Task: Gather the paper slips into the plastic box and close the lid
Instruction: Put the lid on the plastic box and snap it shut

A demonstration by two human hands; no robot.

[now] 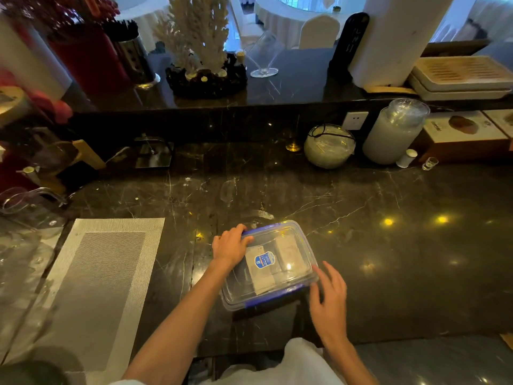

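A: Item one, the surface?
B: Dark marble counter (374, 245), polished, pale veins, ceiling lights mirrored in it. A raised ledge (277, 90) of the same stone runs along the back. Beyond it, a dining room with a white-clothed round table (280, 15) and a covered chair (319, 31).

A: Large pieces?
B: White cylindrical column (394, 37) on the ledge at right; stacked pale trays (460, 76) beside it. White coral ornament (198, 31) in a dark base, centre. Red vase (88, 59) and a perforated metal holder (136, 59), left.

A: Lower level?
B: Woven grey placemat (105, 279), rectangular, darker centre panel, at left. Sleeved stack of clear plastic cups (394, 132) lying against the back wall; round bundle of clear lids (329, 145) next to it; printed carton (466, 137) at far right.

A: The task's thing?
B: Plastic box (238, 290), clear, rectangular, rounded corners, near the front edge, centre. Its lid (294, 240) sits on top, transparent with blue clasps and a blue round label. Paper slips (263, 279) lie flat inside, grey-white, seen through the lid.

A: Hands?
B: Left hand (230, 245) rests on the far left corner, fingers curled over the lid's rim. Right hand (330, 298) at the near right corner, fingers spread, tips touching the lid's edge, gripping nothing.

A: Smallest?
B: Shot glass (430, 163), small white bottle (406, 157).
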